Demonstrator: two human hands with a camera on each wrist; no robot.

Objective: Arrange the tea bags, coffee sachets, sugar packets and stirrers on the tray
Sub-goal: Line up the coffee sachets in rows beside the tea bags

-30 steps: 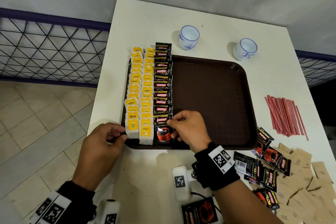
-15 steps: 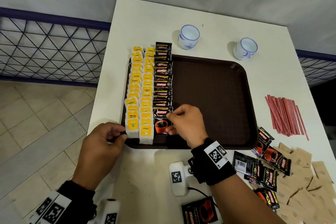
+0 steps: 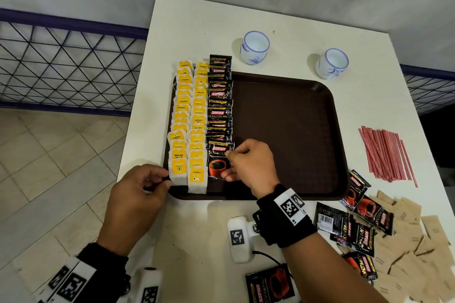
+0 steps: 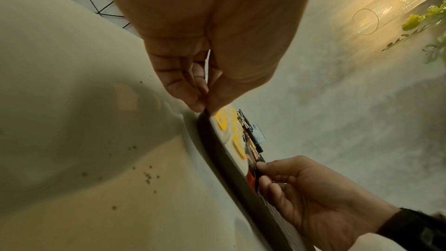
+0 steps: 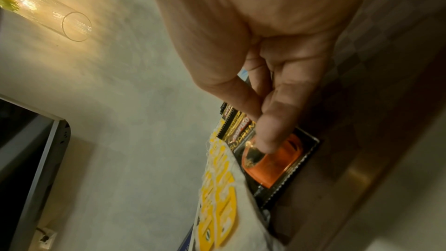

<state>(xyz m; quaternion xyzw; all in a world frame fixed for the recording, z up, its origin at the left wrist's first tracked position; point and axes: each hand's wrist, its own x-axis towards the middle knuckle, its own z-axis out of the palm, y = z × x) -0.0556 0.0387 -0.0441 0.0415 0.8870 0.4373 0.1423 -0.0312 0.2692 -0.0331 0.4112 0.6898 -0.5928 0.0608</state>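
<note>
Two overlapping columns of papery yellow-tagged tea bags [image 3: 188, 123] and one column of glossy black coffee sachets [image 3: 219, 103] line the left side of the brown rectangular tray [image 3: 290, 130]. The right hand [image 3: 248, 165] pinches the nearest sachet [image 3: 216, 162]; the left hand [image 3: 138, 194] pinches the tray's near-left rim. Off-tray lie thin red stirrers [image 3: 386, 152], tan sugar packets [image 3: 418, 241] and two cups [image 3: 254, 47].

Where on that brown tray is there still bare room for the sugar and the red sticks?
The tray is bare from the coffee sachet column across to its right rim, and from far edge to near edge. Its left strip is crowded: two rows of tea bags, then the sachets, with the right hand at the nearest sachet and the left hand at the near-left corner.
</note>
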